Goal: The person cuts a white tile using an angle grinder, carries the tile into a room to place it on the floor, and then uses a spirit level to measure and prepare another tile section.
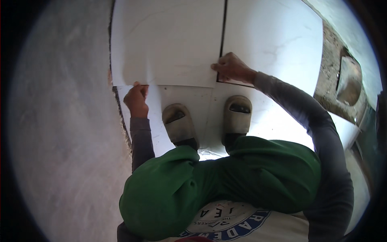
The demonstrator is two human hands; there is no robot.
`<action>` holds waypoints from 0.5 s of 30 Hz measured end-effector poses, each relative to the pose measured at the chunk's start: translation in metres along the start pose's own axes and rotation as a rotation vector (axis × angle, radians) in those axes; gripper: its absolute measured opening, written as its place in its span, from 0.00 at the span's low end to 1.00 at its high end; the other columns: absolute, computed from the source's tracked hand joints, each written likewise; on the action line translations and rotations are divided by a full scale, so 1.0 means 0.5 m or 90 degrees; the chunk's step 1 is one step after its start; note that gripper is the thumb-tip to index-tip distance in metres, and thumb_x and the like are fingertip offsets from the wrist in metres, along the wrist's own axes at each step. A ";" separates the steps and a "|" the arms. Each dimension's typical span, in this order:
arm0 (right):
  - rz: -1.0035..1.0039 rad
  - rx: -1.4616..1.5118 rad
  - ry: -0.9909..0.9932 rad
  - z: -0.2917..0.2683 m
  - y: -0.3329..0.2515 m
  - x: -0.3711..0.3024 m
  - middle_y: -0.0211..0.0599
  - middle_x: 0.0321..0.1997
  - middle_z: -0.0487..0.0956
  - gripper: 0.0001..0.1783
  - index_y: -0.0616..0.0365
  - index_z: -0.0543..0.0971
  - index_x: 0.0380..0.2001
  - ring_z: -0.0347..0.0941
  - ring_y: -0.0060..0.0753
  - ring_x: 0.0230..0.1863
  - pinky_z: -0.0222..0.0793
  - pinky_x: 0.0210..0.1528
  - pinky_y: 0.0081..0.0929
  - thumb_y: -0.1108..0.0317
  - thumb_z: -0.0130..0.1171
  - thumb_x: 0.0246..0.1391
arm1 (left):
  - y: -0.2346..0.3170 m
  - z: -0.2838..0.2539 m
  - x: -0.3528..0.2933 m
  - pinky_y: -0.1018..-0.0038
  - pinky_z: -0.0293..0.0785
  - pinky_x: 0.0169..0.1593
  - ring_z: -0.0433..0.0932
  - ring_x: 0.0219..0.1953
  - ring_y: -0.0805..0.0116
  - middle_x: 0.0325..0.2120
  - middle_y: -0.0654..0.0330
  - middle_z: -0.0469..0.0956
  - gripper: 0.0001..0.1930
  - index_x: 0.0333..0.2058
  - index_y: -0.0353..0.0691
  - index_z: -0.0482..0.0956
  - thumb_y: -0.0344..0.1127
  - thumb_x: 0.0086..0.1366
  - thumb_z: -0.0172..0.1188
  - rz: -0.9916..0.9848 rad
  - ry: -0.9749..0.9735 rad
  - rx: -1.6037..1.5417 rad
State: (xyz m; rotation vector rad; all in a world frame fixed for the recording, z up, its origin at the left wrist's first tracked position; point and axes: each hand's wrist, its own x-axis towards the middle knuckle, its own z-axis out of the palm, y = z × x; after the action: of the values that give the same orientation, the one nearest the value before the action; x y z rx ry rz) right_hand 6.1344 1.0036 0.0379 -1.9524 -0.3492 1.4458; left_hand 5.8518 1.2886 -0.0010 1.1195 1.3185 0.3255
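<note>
Tile (pixel 169 44), white, flat, straight-edged, faintly grey-veined

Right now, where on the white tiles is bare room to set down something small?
Free: the large white left tile, from the bare left hand to the narrow dark gap; the glossy white right tile, beyond the bare right hand. Crowded: around the brown slide sandals, near the green trousers.

Ahead of the bent knees (pixel 161 187), the person's left arm (pixel 142 139) reaches forward, the left hand (pixel 138 101) curled; the right arm (pixel 300 99) arcs outside them, the right hand (pixel 236 67) farther ahead, fingers bent, one digit extended.
</note>
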 end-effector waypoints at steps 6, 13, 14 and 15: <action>-0.132 -0.304 0.123 -0.107 0.064 -0.026 0.42 0.22 0.82 0.20 0.65 0.82 0.23 0.83 0.36 0.27 0.78 0.33 0.35 0.59 0.59 0.63 | 0.051 0.035 -0.037 0.79 0.76 0.33 0.77 0.26 0.72 0.26 0.61 0.78 0.11 0.31 0.34 0.79 0.36 0.70 0.61 -0.009 -0.082 0.151; 0.107 -0.289 0.557 -0.324 0.274 -0.171 0.51 0.31 0.84 0.15 0.60 0.82 0.28 0.82 0.56 0.37 0.76 0.46 0.48 0.59 0.56 0.55 | 0.180 0.153 -0.137 0.80 0.74 0.33 0.77 0.27 0.74 0.24 0.65 0.76 0.18 0.29 0.37 0.77 0.46 0.73 0.60 -0.137 -0.273 0.270; 0.143 -0.334 0.585 -0.356 0.322 -0.182 0.50 0.33 0.85 0.15 0.58 0.82 0.28 0.82 0.57 0.38 0.76 0.46 0.49 0.57 0.56 0.55 | 0.194 0.173 -0.143 0.79 0.75 0.33 0.77 0.27 0.73 0.24 0.65 0.77 0.19 0.29 0.37 0.78 0.47 0.73 0.60 -0.112 -0.323 0.334; 0.167 -0.390 0.681 -0.379 0.382 -0.202 0.50 0.33 0.84 0.16 0.58 0.82 0.28 0.82 0.57 0.39 0.76 0.47 0.51 0.56 0.56 0.55 | 0.204 0.208 -0.147 0.79 0.75 0.33 0.77 0.27 0.73 0.24 0.65 0.77 0.19 0.29 0.37 0.78 0.47 0.73 0.60 -0.110 -0.336 0.330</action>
State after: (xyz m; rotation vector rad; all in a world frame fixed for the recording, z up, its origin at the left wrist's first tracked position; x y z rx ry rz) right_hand 6.2409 0.7375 0.0178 -3.0197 -0.0199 0.2319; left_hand 5.9607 1.2346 0.1077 1.3860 1.0305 -0.4438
